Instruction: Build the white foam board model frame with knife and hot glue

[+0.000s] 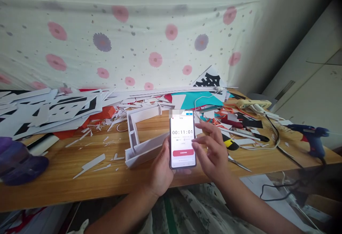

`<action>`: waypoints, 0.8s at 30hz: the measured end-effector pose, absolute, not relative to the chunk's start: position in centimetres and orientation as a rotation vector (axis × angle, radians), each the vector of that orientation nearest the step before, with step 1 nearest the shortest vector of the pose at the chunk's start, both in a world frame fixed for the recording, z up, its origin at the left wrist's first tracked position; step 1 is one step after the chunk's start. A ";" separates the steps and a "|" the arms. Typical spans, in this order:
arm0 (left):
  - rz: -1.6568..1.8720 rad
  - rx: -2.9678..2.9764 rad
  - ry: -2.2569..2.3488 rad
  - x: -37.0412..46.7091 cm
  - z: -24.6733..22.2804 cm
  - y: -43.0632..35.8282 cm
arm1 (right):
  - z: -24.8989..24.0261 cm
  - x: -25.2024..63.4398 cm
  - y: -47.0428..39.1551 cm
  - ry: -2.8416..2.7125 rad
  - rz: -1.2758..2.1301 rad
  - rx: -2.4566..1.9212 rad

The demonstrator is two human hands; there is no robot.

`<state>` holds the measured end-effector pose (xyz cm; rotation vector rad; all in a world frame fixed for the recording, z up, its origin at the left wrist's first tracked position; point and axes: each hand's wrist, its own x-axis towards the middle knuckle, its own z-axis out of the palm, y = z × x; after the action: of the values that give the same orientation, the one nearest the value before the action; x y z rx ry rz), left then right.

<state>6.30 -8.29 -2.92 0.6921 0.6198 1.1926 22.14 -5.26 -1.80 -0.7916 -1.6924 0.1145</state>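
Note:
My left hand holds a smartphone upright above the front of the table, its screen facing me. A timer reading 00:11:01 and a red button show on the screen. My right hand is at the phone's right edge, with fingers bent and spread apart and nothing held in them. Whether a fingertip touches the phone, I cannot tell. Just behind and left of the phone lies a white channel-shaped frame, partly hidden by the phone and my left hand.
White scraps litter the wooden table. Cut sheets pile at left, beside a purple container. Scissors, a power strip and a blue glue gun with trailing cables are on the right.

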 end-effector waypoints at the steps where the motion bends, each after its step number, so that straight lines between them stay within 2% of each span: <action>1: 1.188 0.688 0.626 6.3 -2.9 -8.3 | -2.5 22.0 -5.5 -1.579 0.241 -0.794; 4: 1.176 0.683 0.642 6.4 -2.8 -8.1 | -4.2 21.7 -5.9 -1.316 0.623 -0.816; 6: 1.166 0.684 0.644 6.5 -2.8 -8.0 | -4.7 21.8 -5.8 -1.330 0.725 -0.845; 8: 1.159 0.696 0.641 6.8 -2.9 -7.8 | -4.2 22.3 -5.6 -1.506 0.581 -0.916; 12: 1.147 0.739 0.644 7.3 -3.2 -7.8 | -1.6 23.5 -4.5 -1.857 -0.004 -1.026; 14: 1.131 0.753 0.661 7.5 -3.4 -8.0 | -0.5 23.6 -3.8 -1.929 -0.152 -1.064; 20: 1.122 0.762 0.673 7.8 -3.5 -8.2 | 0.0 23.0 -3.2 -1.965 -0.279 -1.168; 24: 1.125 0.702 0.703 7.8 -3.5 -8.0 | -1.4 23.8 -4.4 -1.888 -0.163 -1.025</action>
<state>7.80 -7.99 -3.49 0.7016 0.7029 1.1253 23.82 -4.36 -1.39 -1.0252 -1.8883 -0.1635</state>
